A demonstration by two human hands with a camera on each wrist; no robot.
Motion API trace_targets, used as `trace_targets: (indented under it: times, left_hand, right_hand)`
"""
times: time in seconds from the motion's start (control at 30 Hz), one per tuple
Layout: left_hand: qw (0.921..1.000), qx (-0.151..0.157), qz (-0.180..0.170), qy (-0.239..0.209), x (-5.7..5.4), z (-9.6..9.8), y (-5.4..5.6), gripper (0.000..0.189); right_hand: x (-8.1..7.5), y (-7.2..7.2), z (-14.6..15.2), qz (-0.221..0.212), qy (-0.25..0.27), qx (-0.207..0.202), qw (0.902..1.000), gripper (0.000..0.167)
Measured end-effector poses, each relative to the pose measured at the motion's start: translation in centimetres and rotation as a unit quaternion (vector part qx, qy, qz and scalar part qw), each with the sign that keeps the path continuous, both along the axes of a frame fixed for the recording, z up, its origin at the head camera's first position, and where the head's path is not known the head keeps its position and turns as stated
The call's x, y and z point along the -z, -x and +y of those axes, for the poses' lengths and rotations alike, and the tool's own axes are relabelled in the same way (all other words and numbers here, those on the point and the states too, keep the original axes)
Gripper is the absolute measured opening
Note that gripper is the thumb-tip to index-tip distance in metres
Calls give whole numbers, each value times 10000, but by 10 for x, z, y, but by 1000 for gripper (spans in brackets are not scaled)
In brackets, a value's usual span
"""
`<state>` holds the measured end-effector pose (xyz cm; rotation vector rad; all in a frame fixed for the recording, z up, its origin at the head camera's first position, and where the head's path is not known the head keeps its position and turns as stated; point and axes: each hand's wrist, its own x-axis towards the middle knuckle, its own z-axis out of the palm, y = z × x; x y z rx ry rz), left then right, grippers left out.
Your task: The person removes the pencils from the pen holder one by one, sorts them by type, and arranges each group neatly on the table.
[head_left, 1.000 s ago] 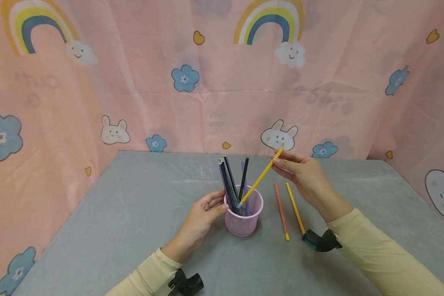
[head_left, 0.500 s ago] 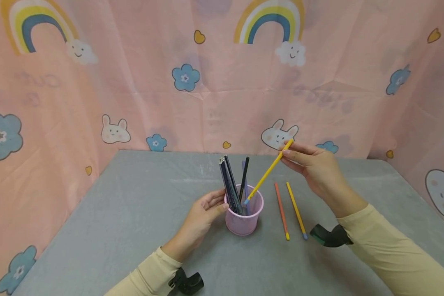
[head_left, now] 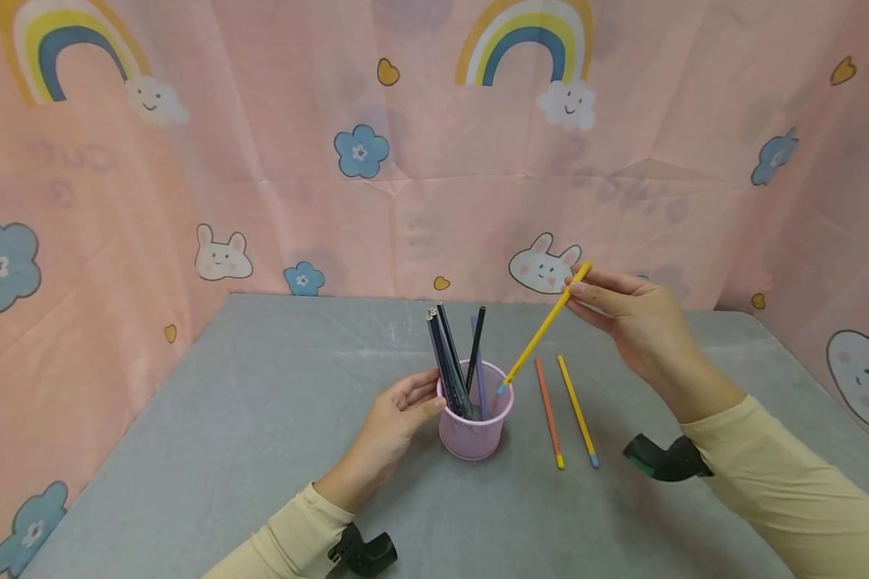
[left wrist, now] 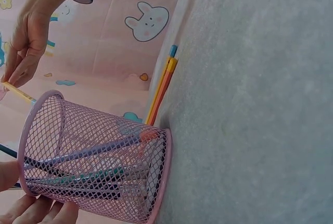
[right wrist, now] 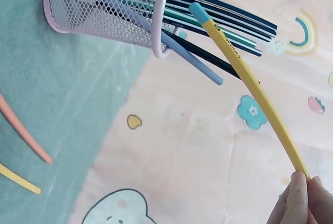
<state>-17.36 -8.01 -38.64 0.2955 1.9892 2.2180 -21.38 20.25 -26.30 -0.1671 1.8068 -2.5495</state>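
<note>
In the head view, a pink mesh pencil cup (head_left: 471, 441) stands upright on the grey table. My left hand (head_left: 387, 430) holds its left side near the rim, thumb in front and fingers behind. Several dark pencils (head_left: 446, 362) lean to the left inside it, beside a black one (head_left: 475, 346) and a purple one (head_left: 481, 390). Up to the right, my right hand (head_left: 633, 322) pinches a yellow pencil (head_left: 543, 330) by its upper end. That pencil slants down to a blue end (right wrist: 200, 13) at the cup's mouth, near the right rim.
An orange pencil (head_left: 549, 414) and another yellow pencil (head_left: 578, 410) lie side by side on the table (head_left: 261, 450), right of the cup. Behind the table hangs a pink patterned curtain (head_left: 449, 217). Black wrist cameras (head_left: 666, 458) sit on both sleeves.
My right hand has drawn the yellow pencil up and to the right, so its blue end has shifted from among the cup's pencils to the right rim. The left hand and cup stay put.
</note>
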Motion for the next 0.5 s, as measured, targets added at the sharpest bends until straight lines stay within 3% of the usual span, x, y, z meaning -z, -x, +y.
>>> trace_targets:
  times: [0.17,0.5]
  left_hand:
    - [10000,-13,-20,2,0,0,0,48]
    - [10000,-29,-40,5,0,0,1,48]
  right_hand:
    - [-1,1,5,43,-28,10,10000,18]
    - [0,3,18,-25,-606,36,9982,18]
